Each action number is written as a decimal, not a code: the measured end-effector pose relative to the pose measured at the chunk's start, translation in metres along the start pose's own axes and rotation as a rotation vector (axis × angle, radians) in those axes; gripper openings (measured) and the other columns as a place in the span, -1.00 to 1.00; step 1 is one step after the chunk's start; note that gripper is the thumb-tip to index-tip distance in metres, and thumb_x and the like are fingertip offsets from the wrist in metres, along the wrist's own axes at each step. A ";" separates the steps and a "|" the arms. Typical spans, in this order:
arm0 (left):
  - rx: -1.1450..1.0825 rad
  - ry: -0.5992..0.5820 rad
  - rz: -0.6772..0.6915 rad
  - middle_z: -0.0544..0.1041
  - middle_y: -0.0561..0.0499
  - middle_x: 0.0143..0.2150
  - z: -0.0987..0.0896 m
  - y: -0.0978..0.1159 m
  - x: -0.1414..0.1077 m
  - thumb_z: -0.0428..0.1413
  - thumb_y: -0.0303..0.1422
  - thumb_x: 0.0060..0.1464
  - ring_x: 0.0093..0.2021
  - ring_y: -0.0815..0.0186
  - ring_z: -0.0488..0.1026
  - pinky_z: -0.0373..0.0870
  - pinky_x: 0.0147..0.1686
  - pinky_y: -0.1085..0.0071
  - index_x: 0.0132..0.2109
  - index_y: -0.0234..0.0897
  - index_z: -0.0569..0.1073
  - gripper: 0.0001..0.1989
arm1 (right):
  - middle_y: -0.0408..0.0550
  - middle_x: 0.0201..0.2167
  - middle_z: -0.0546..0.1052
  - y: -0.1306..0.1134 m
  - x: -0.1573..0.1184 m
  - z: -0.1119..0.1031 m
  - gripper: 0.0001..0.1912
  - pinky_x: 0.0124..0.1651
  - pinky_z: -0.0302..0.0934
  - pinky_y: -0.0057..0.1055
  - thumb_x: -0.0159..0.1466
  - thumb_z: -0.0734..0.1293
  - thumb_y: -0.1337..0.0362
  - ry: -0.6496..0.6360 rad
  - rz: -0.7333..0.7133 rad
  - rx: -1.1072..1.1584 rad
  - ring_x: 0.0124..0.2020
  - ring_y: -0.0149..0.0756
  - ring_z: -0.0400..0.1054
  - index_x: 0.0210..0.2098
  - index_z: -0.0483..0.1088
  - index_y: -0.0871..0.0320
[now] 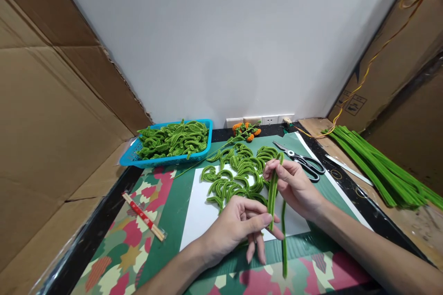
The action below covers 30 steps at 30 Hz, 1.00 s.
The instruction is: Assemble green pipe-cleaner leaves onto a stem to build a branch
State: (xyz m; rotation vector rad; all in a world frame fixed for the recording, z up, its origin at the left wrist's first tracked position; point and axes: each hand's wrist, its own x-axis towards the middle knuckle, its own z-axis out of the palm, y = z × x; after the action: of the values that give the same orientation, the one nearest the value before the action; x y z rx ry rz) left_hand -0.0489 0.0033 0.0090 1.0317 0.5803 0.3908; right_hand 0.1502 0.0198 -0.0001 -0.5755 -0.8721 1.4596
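A green pipe cleaner (272, 196), folded into side-by-side lengths, stands nearly upright between my hands. My left hand (238, 223) pinches its lower end between thumb and fingers, the other fingers spread below. Around its upper end my right hand (297, 189) is closed, thumb against fingertips. A single green strand (284, 249) hangs or lies below my right hand; whether it joins the held piece I cannot tell. Behind my hands, several short curved pipe cleaner pieces (238, 170) lie heaped on a white sheet (194, 214) and green mat.
Scissors (301, 160) with black handles lie behind my right hand. A blue basket (166, 162) of bent green pieces stands back left, near wrapped chopsticks (143, 215). Orange flowers (249, 131) lie by the wall sockets (270, 120). Long pipe cleaners (380, 166) lie at right.
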 end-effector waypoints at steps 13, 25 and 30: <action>0.005 -0.017 -0.033 0.73 -0.33 -0.21 0.004 0.002 -0.002 0.32 -0.18 0.25 -0.61 0.32 0.61 0.36 -0.72 0.61 -0.25 -0.47 0.61 -0.65 | -0.09 -0.29 0.69 0.000 -0.001 0.005 -0.79 -0.11 0.43 -0.42 0.23 0.63 0.07 -0.039 0.019 -0.045 -0.26 -0.34 0.53 -0.31 0.70 0.06; -0.019 -0.036 -0.030 0.73 -0.41 -0.16 0.005 0.000 -0.001 0.29 -0.13 0.28 -0.60 0.26 0.63 0.36 -0.71 0.55 -0.19 -0.49 0.61 -0.61 | -0.04 -0.18 0.72 -0.003 -0.004 0.005 -0.80 -0.25 0.46 -0.50 0.26 0.61 0.08 -0.051 0.044 -0.039 -0.34 -0.39 0.58 -0.27 0.70 0.07; -0.026 -0.035 -0.040 0.73 -0.42 -0.16 0.005 0.000 -0.002 0.33 -0.10 0.22 -0.62 0.26 0.61 0.29 -0.75 0.55 -0.21 -0.48 0.59 -0.58 | -0.02 -0.12 0.73 -0.005 -0.004 0.008 -0.83 -0.23 0.49 -0.50 0.24 0.62 0.13 -0.046 0.066 -0.027 -0.34 -0.40 0.60 -0.30 0.70 0.09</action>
State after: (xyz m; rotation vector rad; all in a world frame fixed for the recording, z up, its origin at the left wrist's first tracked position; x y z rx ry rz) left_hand -0.0475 -0.0016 0.0116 0.9988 0.5622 0.3440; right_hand 0.1471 0.0140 0.0083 -0.5973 -0.9177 1.5281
